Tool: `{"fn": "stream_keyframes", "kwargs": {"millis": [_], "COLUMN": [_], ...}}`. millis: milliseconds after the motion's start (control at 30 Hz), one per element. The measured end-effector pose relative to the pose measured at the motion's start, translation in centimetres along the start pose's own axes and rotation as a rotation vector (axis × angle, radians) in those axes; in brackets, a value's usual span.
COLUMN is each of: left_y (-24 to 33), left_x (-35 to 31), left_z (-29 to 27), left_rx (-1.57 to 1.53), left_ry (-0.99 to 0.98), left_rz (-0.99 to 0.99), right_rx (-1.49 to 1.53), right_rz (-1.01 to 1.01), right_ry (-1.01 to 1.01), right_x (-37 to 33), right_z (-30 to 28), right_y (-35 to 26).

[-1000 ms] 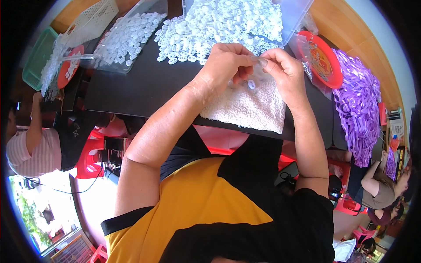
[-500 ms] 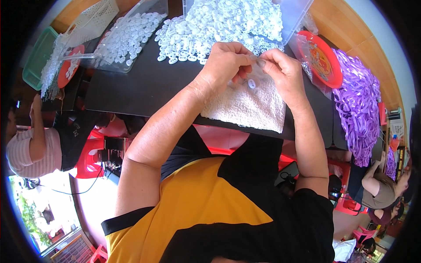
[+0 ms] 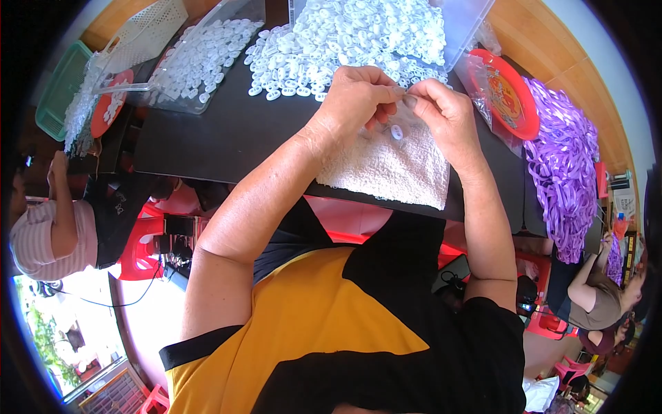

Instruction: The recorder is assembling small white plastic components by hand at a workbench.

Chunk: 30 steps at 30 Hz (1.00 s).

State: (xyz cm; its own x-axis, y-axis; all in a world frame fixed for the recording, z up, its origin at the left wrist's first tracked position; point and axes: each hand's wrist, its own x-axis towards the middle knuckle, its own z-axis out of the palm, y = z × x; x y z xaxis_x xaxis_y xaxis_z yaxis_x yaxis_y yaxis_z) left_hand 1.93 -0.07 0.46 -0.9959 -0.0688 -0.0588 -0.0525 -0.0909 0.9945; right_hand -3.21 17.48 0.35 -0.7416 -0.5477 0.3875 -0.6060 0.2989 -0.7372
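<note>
Above a pale terry cloth [image 3: 389,172] my left hand [image 3: 358,96] and my right hand [image 3: 445,114] meet, thumbs and forefingers pinched almost tip to tip. Whatever sits between the fingertips is too small to make out. Just below the fingers shows one small white oval plastic piece [image 3: 396,132] with dark marks on it; I cannot tell if it hangs or lies on the cloth. Beyond my hands a large heap of similar white oval pieces [image 3: 358,41] spills from a clear plastic bin [image 3: 469,31] onto the dark table [image 3: 207,141].
Left stand a clear tray of white pieces [image 3: 207,58], a white basket [image 3: 148,31], a green basket [image 3: 52,103] and a red plate [image 3: 103,124]. Right are a red-orange plate [image 3: 527,117] beside plastic bags and a pile of purple ribbons [image 3: 562,165]. Other people sit at both sides.
My hands hold almost the same pose over the cloth. At the far right, another person's arm has shifted slightly.
</note>
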Motion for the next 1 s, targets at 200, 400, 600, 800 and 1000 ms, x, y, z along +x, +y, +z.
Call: {"fn": "stream_keyframes", "kwargs": {"millis": [200,400,600,800,1000], "left_y": [0.05,0.05,-0.1,0.07,0.26], "left_x": [-0.06,-0.01,0.08,-0.07,-0.24], "left_z": [0.01,0.03,0.04,0.12,0.16], "left_rx": [0.009,0.001,-0.008,0.012,0.058], "left_ry": [0.008,0.008,0.008,0.014,0.027], "left_rz": [0.002,-0.006,-0.001,-0.006,0.007], "right_rx": [-0.012,-0.013,-0.021,-0.015,-0.037], "right_rz": [0.01,-0.004,-0.013,0.003,-0.018], "right_ry": [-0.008,-0.01,-0.01,0.0,-0.005], "right_x": [0.0,-0.02,0.02,0.01,-0.01], "right_z": [-0.05,-0.06,-0.05,0.0,0.03], "right_y": [-0.13,-0.07,0.08,-0.02,0.07]}}
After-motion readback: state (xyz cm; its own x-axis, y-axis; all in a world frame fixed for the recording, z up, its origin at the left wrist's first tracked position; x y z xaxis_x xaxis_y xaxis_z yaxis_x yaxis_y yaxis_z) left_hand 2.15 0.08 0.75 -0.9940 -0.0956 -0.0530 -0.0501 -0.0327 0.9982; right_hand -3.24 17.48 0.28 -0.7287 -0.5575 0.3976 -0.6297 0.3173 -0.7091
